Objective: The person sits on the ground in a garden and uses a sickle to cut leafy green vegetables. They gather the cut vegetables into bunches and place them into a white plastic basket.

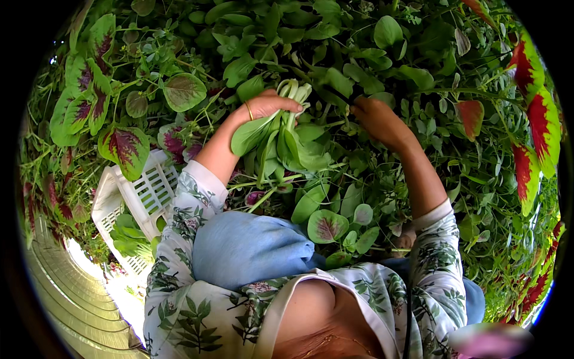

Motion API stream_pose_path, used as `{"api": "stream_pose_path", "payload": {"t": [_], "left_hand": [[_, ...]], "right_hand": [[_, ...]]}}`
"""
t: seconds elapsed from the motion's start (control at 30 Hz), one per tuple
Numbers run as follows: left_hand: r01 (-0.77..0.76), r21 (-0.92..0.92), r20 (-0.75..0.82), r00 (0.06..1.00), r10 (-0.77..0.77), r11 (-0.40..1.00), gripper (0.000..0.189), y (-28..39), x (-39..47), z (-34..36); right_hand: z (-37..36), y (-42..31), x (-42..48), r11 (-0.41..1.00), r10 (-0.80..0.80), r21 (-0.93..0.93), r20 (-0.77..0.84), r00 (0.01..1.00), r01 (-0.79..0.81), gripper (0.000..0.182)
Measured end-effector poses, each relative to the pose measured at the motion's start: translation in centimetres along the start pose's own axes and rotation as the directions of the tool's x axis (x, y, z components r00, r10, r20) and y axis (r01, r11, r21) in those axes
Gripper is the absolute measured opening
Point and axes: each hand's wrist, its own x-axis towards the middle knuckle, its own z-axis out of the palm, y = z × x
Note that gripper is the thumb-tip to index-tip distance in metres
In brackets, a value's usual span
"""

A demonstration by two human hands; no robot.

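My left hand (272,105) grips a bunch of leafy greens (293,139) by its pale stalks. The stalk ends stick up above my thumb, and the broad leaves hang down towards my knee. To the right, among the growing plants, my right hand (379,119) is closed around a dark thin tool (339,95). Shade and leaves hide most of that tool, so its kind is unclear. Dense green leafy plants (334,80) grow in front of both hands.
A white plastic crate (150,190) stands tilted at my left, with cut leafy greens (130,238) in it. Red-and-green amaranth leaves (123,148) rise on the left, with more amaranth (542,125) on the right. My blue-clothed knee (251,249) is close below the bunch.
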Motion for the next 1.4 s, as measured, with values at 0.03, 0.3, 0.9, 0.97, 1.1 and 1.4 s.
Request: {"api": "stream_pose_path", "payload": {"t": [0.03, 0.3, 0.9, 0.97, 1.1, 1.4], "left_hand": [[0.015, -0.033, 0.009, 1.0, -0.015, 0.999, 0.025, -0.6, -0.2, -0.1], [-0.389, 0.236, -0.002, 0.916, 0.4, 0.891, 0.098, 3.7, -1.3, 3.2], [-0.118, -0.264, -0.18, 0.981, 0.072, 0.957, 0.034, -1.5, -1.0, -9.4], [-0.098, -0.304, -0.131, 0.99, 0.06, 0.947, 0.034, -1.8, -0.4, -10.0], [-0.113, -0.365, -0.141, 0.988, 0.065, 0.924, 0.041, -2.4, -1.1, -9.9], [-0.342, -0.384, -0.02, 0.932, 0.363, 0.857, 0.059, -1.2, -2.9, -7.1]], "right_hand": [[0.5, 0.1, 1.2, 0.993, -0.044, -0.115, -0.023, 0.999, 0.041, 0.025], [1.4, -2.1, 6.8, 0.992, -0.123, -0.005, -0.195, 0.973, 0.125, 0.025], [6.6, -7.6, 14.8, 0.975, 0.204, 0.033, 0.241, 0.949, -0.218, 0.022], [7.8, -6.7, 15.3, 0.977, 0.194, 0.067, 0.132, 0.972, -0.204, 0.022], [10.5, -2.6, 15.7, 0.997, 0.014, -0.074, -0.017, 1.0, -0.015, 0.022], [6.7, -7.4, 12.9, 0.494, -0.077, 0.859, -0.115, 0.99, 0.138, 0.028]]}}
